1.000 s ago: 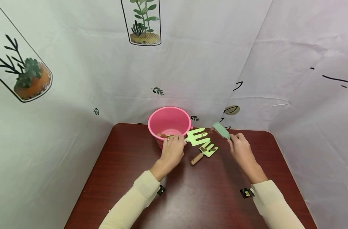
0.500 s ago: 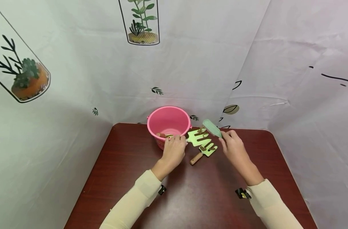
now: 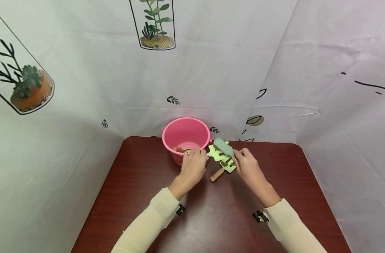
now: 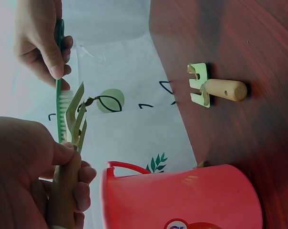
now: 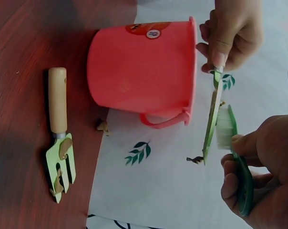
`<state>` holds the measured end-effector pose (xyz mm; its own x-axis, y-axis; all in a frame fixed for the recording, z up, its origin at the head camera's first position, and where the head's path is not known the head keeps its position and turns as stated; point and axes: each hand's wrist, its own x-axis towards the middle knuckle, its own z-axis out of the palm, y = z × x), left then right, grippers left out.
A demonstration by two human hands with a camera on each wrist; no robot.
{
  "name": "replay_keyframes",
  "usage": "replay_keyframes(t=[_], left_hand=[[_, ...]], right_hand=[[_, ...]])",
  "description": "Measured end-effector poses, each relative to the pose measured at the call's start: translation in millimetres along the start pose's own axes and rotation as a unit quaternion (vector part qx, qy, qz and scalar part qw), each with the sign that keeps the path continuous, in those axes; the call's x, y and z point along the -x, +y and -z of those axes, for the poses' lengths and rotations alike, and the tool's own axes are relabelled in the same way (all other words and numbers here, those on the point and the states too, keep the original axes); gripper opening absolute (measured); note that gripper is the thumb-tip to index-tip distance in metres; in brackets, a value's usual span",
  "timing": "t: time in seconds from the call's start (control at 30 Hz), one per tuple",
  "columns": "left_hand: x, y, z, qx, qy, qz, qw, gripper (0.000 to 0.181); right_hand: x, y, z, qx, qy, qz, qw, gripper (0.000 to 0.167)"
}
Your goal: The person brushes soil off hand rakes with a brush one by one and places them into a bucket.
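Note:
My left hand grips the wooden handle of a green garden hand fork, holding it beside the bucket rim. Brown bits cling to its tines. A pale green brush is in my right hand. In the right wrist view, the white bristles of the brush meet the fork's blade, from which a brown scrap hangs. Below them on the table lies a second hand fork, with brown pieces on its green tines. The pink bucket stands upright, left of the held fork.
The dark red wooden table carries everything. White patterned cloth rises close behind the bucket and along both sides. A small brown crumb lies near the bucket's base. A wooden handle end shows at the bucket's front rim.
My right hand has moved left with the brush, which now overlaps the tines of the held fork. My left hand and the bucket stay nearly where they were.

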<state>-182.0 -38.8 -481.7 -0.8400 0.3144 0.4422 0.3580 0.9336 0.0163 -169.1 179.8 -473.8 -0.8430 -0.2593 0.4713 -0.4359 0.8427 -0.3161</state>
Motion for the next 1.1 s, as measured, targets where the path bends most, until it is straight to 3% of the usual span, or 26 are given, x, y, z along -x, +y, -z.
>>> replay_keyframes(t=[0.17, 0.47, 0.73, 1.1], left_hand=[[0.8, 0.0, -0.5, 0.002, -0.011, 0.004, 0.9999, 0.016], [2.0, -1.1, -0.2, -0.004, -0.003, 0.000, 1.0000, 0.016], [3.3, -3.5, 0.3, -0.013, 0.007, -0.005, 0.9999, 0.016], [3.6, -6.4, 4.6, -0.006, -0.005, 0.005, 1.0000, 0.017]], right_hand=[[-0.8, 4.5, 1.0, 0.016, 0.014, -0.001, 0.9998, 0.028], [-2.1, 18.8, 2.0, 0.028, 0.051, 0.004, 0.9983, 0.018], [0.4, 28.8, 5.8, 0.028, 0.053, -0.003, 0.9982, 0.023], [7.7, 44.8, 8.2, 0.028, 0.035, -0.039, 0.9982, 0.021]])
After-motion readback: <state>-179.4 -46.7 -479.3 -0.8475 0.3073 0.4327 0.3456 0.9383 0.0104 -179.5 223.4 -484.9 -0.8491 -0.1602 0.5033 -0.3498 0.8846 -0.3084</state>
